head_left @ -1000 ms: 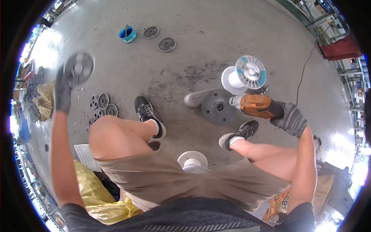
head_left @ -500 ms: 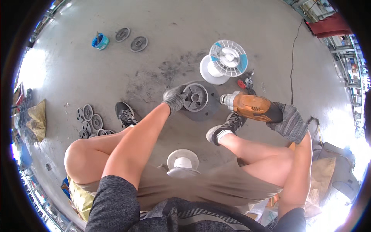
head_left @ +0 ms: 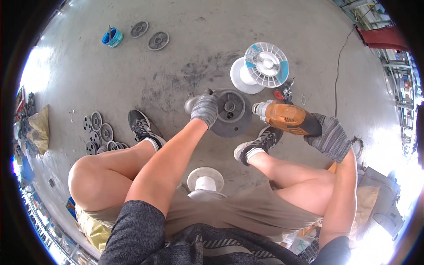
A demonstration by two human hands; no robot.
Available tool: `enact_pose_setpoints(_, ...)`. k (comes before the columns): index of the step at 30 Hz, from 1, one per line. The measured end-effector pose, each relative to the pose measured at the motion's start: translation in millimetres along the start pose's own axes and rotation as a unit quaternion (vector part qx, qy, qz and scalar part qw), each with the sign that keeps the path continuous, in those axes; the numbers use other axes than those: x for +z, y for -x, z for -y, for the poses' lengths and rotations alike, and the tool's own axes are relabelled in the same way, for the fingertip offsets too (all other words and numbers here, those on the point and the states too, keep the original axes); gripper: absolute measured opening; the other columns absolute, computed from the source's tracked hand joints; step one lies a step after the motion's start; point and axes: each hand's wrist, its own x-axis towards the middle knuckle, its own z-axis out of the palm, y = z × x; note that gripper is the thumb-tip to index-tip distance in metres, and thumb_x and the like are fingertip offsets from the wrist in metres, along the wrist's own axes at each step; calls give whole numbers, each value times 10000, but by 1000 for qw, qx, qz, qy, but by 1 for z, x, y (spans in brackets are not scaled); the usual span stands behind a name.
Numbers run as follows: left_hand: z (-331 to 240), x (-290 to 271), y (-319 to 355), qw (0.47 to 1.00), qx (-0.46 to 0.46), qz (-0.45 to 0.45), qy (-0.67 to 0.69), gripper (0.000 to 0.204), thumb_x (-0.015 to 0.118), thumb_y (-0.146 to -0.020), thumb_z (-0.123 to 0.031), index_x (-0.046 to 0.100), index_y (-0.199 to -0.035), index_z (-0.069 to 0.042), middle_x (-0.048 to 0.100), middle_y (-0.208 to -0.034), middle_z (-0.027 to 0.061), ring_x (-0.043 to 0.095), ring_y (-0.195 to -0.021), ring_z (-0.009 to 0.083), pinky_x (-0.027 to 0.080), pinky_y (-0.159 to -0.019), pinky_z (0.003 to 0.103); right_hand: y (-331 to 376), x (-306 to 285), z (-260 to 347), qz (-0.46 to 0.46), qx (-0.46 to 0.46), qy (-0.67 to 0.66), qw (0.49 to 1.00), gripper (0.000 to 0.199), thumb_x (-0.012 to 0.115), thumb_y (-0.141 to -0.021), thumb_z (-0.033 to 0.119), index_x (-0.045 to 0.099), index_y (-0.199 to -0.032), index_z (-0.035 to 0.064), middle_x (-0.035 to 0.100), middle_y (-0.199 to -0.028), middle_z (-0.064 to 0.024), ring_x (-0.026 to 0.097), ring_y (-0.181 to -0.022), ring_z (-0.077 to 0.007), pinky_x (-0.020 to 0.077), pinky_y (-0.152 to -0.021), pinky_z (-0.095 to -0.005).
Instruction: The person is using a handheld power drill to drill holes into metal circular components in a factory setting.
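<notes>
A grey metal wheel (head_left: pixel 238 106) with a central hub and holes lies on a flat dark disc (head_left: pixel 240 126) on the floor between my shoes. My left hand (head_left: pixel 206 108), in a grey knitted glove, is closed at the wheel's left edge; whatever its fingers hold is hidden. A rounded silvery piece (head_left: pixel 190 105) shows partly behind this hand. My right hand (head_left: pixel 330 138), gloved alike, grips an orange power drill (head_left: pixel 288 118). Its metal nose points left, just right of the wheel and apart from it.
A white plastic spool (head_left: pixel 247 79) stands beyond the wheel, near a red-and-black tool (head_left: pixel 283 93). Another spool (head_left: pixel 206 180) is between my knees. Several wheels (head_left: pixel 96 121) lie left; two more (head_left: pixel 158 41) lie far off by a blue tub (head_left: pixel 114 39). A cable (head_left: pixel 339 73) runs along the right.
My left hand has shifted right and turned, its fingers now bunched at the wheel's upper left edge. The drill stays nearly where it was in my right hand. The view has shifted slightly.
</notes>
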Motion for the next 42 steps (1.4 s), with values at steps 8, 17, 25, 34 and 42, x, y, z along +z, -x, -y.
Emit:
enact_pose_setpoints(8, 2, 12, 81, 716, 337, 162, -589, 499, 649, -976, -340, 622, -1457, -213, 632, -1319, 184, 652, -1205, 346, 544, -985, 432, -4, -6, 4, 24, 15, 28, 999, 487, 826, -753, 146, 719, -1216, 40, 757, -1010, -219, 737, -932, -392, 589, -841, -411)
enact_pose_setpoints(17, 32, -20, 60, 723, 410, 162, -532, 485, 640, -971, -276, 614, -1402, -57, 586, -1454, 212, 554, -1353, 415, 488, -1108, 497, 1, -8, 2, 20, 12, 42, 999, 481, 826, -756, 146, 719, -1214, 42, 757, -1006, -219, 735, -933, -400, 591, -846, -419)
enact_pose_setpoints(25, 23, 7, 64, 965, 120, -56, -229, 557, 764, -893, -167, 550, -1386, -23, 647, -1310, 285, 657, -1186, 456, 549, -1014, 524, 0, -10, 6, 33, 9, 50, 998, 468, 819, -760, 142, 721, -1207, 46, 756, -1008, -220, 734, -935, -400, 593, -840, -419)
enact_pose_setpoints(34, -8, 10, 19, 889, 242, 20, -388, 473, 573, -947, -10, 597, -1407, -115, 724, -1133, 222, 674, -1160, 432, 558, -951, 515, 4, -7, -2, 7, -13, 17, 1000, 395, 758, -773, 190, 738, -1143, 53, 739, -915, -232, 725, -851, -409, 578, -774, -438)
enact_pose_setpoints(42, 9, -5, 75, 941, 81, 33, -326, 498, 688, -956, -310, 558, -1353, -39, 708, -1242, 249, 706, -1118, 431, 571, -953, 526, 1, -10, -4, 27, 14, 49, 998, 418, 795, -765, 115, 727, -1169, 30, 754, -967, -225, 738, -902, -391, 589, -824, -416)
